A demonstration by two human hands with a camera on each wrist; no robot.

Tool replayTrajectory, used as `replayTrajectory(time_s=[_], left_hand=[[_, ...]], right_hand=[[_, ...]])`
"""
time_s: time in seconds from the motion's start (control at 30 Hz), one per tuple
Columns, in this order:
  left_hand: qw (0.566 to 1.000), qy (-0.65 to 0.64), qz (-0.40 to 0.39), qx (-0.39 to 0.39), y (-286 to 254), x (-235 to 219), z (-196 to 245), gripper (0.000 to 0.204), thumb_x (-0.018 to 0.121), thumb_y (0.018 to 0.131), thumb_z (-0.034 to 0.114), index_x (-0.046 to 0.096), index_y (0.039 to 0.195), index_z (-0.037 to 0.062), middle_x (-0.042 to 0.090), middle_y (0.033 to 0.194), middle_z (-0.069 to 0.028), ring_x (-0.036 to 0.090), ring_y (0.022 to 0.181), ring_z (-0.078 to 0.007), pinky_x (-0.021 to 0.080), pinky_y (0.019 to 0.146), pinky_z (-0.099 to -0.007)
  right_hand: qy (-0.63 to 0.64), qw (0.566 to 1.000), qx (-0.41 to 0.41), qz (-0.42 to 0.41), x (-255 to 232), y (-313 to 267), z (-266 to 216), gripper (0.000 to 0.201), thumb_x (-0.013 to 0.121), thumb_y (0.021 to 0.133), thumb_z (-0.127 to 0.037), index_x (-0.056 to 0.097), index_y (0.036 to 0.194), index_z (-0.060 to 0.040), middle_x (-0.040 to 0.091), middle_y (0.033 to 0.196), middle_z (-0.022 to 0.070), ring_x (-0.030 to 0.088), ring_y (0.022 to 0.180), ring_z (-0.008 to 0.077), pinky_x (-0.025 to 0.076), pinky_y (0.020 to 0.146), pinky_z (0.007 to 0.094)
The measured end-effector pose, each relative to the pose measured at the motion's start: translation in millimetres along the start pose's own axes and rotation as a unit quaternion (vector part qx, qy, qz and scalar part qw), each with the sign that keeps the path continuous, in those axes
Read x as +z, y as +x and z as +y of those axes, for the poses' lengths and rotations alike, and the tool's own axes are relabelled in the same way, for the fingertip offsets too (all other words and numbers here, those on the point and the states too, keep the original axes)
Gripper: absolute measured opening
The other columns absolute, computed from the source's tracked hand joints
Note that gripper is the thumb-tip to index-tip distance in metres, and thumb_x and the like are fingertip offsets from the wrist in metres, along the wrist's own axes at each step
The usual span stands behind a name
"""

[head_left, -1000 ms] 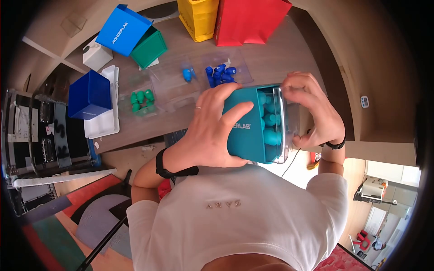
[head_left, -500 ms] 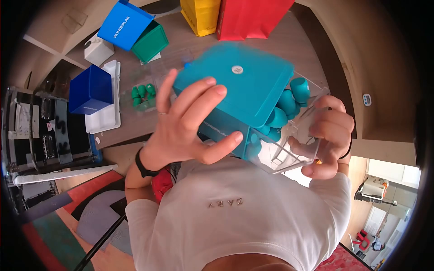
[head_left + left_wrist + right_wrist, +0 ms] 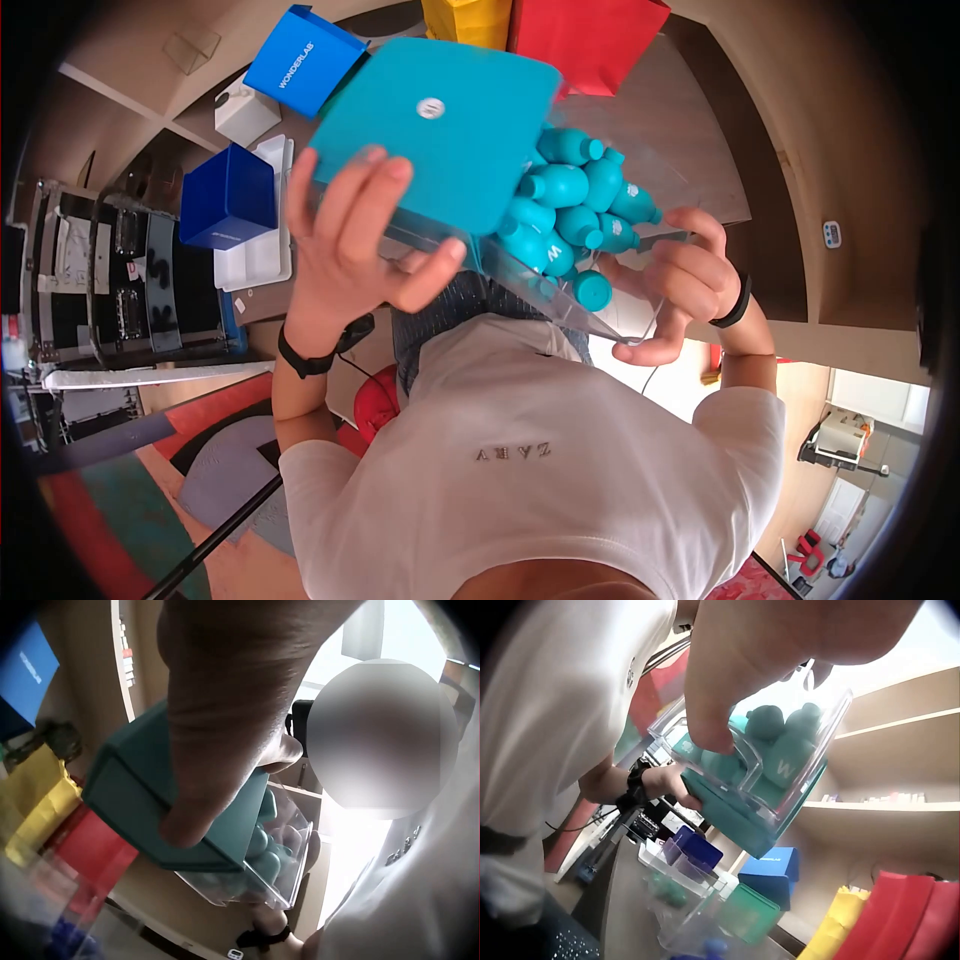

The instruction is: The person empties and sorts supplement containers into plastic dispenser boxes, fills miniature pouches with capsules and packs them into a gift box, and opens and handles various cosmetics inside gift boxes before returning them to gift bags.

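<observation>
A teal box with a round white sticker hangs tilted in front of the person. My left hand grips it, thumb on the near side and fingers along the far side. A clear plastic drawer sticks out of the box's right end, full of several small teal bottles. My right hand holds the drawer's outer end, fingers curled over its rim. In the right wrist view, the clear front of the drawer shows a cut-out with the thumb at it. The drawer's inner end is hidden inside the box.
At the back stand a bright blue box, a yellow bag and a red bag. A dark blue box sits on a white tray at left. Clear trays, green bottles and a green box lie below.
The teal box has turned its stickered face up and moved left and away from the body. The drawer has slid further out of it, exposing more bottles. Both hands keep their hold.
</observation>
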State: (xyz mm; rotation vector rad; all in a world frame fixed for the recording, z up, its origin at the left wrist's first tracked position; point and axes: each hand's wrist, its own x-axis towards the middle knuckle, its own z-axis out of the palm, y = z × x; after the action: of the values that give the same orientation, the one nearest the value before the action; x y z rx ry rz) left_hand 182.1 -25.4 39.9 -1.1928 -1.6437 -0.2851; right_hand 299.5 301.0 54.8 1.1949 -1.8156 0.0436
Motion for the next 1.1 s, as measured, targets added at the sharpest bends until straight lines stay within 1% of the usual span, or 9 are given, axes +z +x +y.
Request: replayTrajectory(time_s=[0.07,0.2,0.27,0.4,0.47,0.57,0.8,0.97,1.1], left_hand=[[1.0,0.01,-0.005,-0.004,-4.8,-2.5,-6.5,0.052,0.069,0.09,0.039,0.045,0.136,0.0435,0.05,0.139,-0.0119,0.06,0.117,-0.032,0.035,0.11,-0.0615],[0.997,0.017,-0.039,-0.06,-21.7,-5.7,-15.1,0.057,0.077,0.083,0.041,0.05,0.133,0.0393,0.048,0.142,-0.0155,0.056,0.122,-0.0379,0.032,0.109,-0.0594],[0.996,0.011,-0.024,-0.084,-29.1,-3.4,-15.7,0.074,0.088,0.072,0.041,0.05,0.136,0.0338,0.045,0.145,-0.0195,0.053,0.126,-0.0422,0.032,0.11,-0.0614],[0.988,-0.011,0.003,-0.153,-40.2,-16.0,-17.9,0.091,0.097,0.062,0.038,0.048,0.138,0.0264,0.041,0.148,-0.0216,0.051,0.129,-0.0447,0.035,0.11,-0.0609],[0.972,-0.062,0.047,-0.22,-53.4,-22.4,-19.4,0.118,0.102,0.053,0.03,0.032,0.147,0.0199,0.033,0.15,-0.0243,0.042,0.137,-0.0438,0.038,0.113,-0.0589],[0.953,-0.003,0.078,-0.292,-103.4,-38.1,-15.6,0.127,0.099,0.056,0.032,0.019,0.152,0.0109,0.027,0.152,-0.0183,0.041,0.137,-0.0366,0.041,0.112,-0.0524],[0.857,0.05,0.203,-0.471,-102.7,-88.2,-35.9,0.126,0.093,0.066,0.04,0.012,0.155,0.0035,0.028,0.151,-0.0191,0.035,0.142,-0.0359,0.034,0.116,-0.0505],[0.811,0.046,0.262,-0.521,-129.3,-98.1,-86.4,0.093,0.077,0.082,0.004,0.018,0.154,0.0085,0.031,0.151,-0.0223,0.04,0.135,-0.0342,0.035,0.116,-0.0505],[0.799,0.058,0.245,-0.546,-138.5,-84.5,-123.8,0.099,0.084,0.083,0.01,0.015,0.154,0.0087,0.028,0.154,-0.0259,0.036,0.141,-0.0359,0.034,0.117,-0.0504]], right_hand=[[-0.007,0.999,0.002,-0.04,-2.7,-3.5,-1.0,0.101,0.09,0.072,-0.008,0.034,0.139,-0.0583,0.044,0.099,0.001,0.05,0.078,0.0212,0.053,0.077,0.0486],[-0.006,0.998,0.02,-0.056,-5.9,-9.2,-2.8,0.102,0.09,0.072,-0.006,0.035,0.139,-0.0578,0.048,0.104,0.0014,0.05,0.078,0.0211,0.052,0.077,0.0484],[-0.08,0.996,0.021,-0.027,-5.0,-14.5,-1.7,0.06,0.062,0.097,-0.039,0.033,0.148,-0.049,0.062,0.089,0.0027,0.053,0.077,0.0197,0.052,0.077,0.0454],[-0.171,0.985,0.037,-0.001,-14.4,-29.5,5.9,0.061,0.069,0.093,-0.039,0.038,0.145,-0.0482,0.06,0.097,0.0052,0.053,0.078,0.0217,0.052,0.078,0.0445],[-0.081,0.957,0.275,-0.038,-26.7,-37.0,5.4,0.059,0.077,0.088,-0.028,0.05,0.138,-0.043,0.058,0.108,0.0079,0.054,0.086,0.0246,0.051,0.081,0.0437],[-0.217,0.967,0.089,-0.102,-26.5,-57.9,35.1,0.053,0.081,0.082,-0.015,0.062,0.128,-0.0349,0.054,0.118,0.0098,0.056,0.098,0.0273,0.051,0.085,0.045],[-0.198,0.937,0.186,-0.219,-12.4,-109.9,50.3,0.057,0.08,0.077,-0.002,0.068,0.127,-0.0262,0.055,0.124,0.0149,0.058,0.11,0.0349,0.049,0.098,0.0517],[-0.193,0.942,0.189,-0.2,24.5,-141.6,51.9,0.065,0.083,0.08,-0.007,0.06,0.138,-0.0247,0.054,0.128,0.0154,0.057,0.113,0.0367,0.049,0.095,0.0516],[-0.18,0.94,0.215,-0.195,49.5,-157.3,44.8,0.078,0.086,0.075,-0.006,0.054,0.144,-0.0227,0.053,0.132,0.0162,0.056,0.115,0.0386,0.048,0.096,0.0517]])
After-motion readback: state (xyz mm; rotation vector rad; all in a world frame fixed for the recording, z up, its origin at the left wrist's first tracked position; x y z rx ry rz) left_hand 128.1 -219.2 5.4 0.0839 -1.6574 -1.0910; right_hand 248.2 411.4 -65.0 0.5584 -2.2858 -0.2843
